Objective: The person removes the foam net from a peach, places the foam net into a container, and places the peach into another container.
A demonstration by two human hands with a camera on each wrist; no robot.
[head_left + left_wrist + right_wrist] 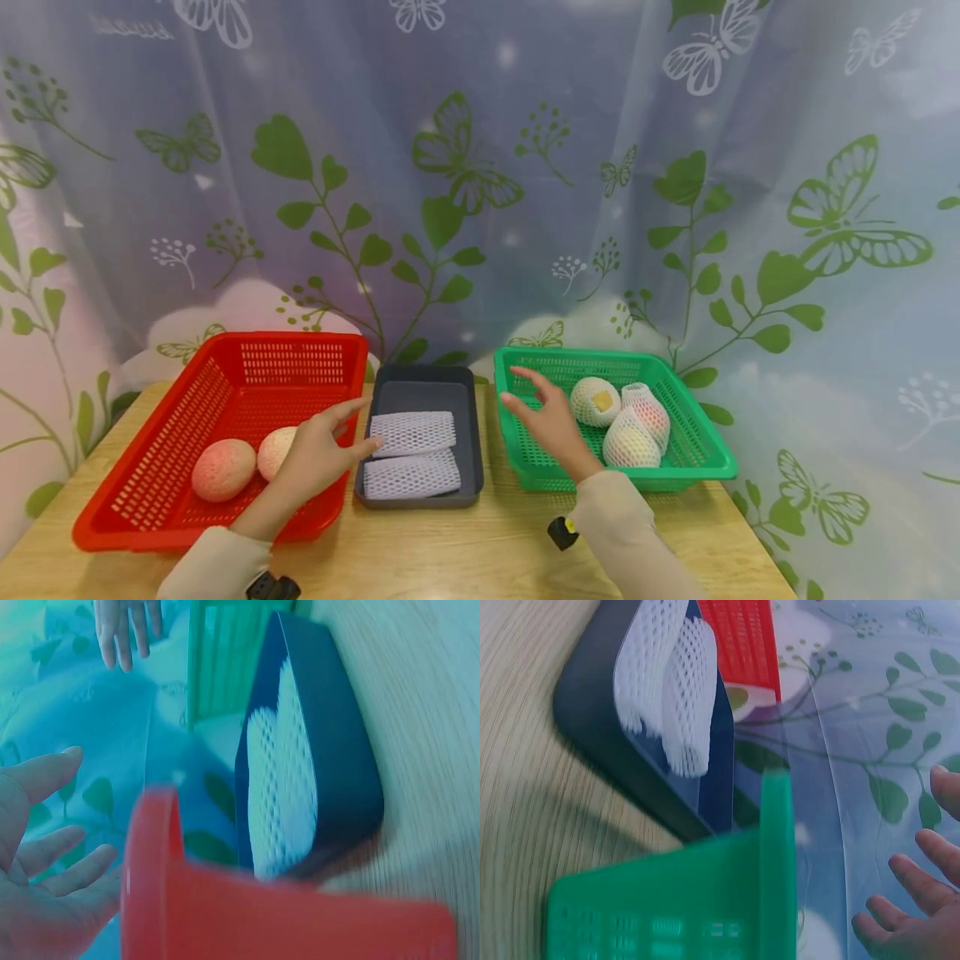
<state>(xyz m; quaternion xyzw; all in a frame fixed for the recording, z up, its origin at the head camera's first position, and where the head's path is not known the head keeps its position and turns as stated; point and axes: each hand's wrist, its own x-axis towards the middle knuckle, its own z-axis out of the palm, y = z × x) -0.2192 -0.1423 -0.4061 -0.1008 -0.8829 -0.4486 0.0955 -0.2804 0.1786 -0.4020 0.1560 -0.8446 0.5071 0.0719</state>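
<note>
My left hand (317, 450) hovers over the right side of the red basket (292, 396), fingers spread and holding nothing. Two round pinkish fruits, peach-like, lie in that basket; the left fruit (224, 471) shows whole, while the other fruit (274, 450) is partly hidden behind the hand. Above the left edge of the green basket (536, 479) is my right hand (551, 421), also empty with fingers apart. Inside the green basket sit a netted fruit (596, 400) with a yellowish patch, a second netted fruit (632, 442) and a reddish netted fruit (648, 412).
Between the baskets stands a dark grey tray (423, 392) holding two flat white foam net sleeves, a rear sleeve (414, 433) and a front sleeve (412, 475). All stand on a wooden table (420, 550). A patterned curtain (480, 250) hangs behind.
</note>
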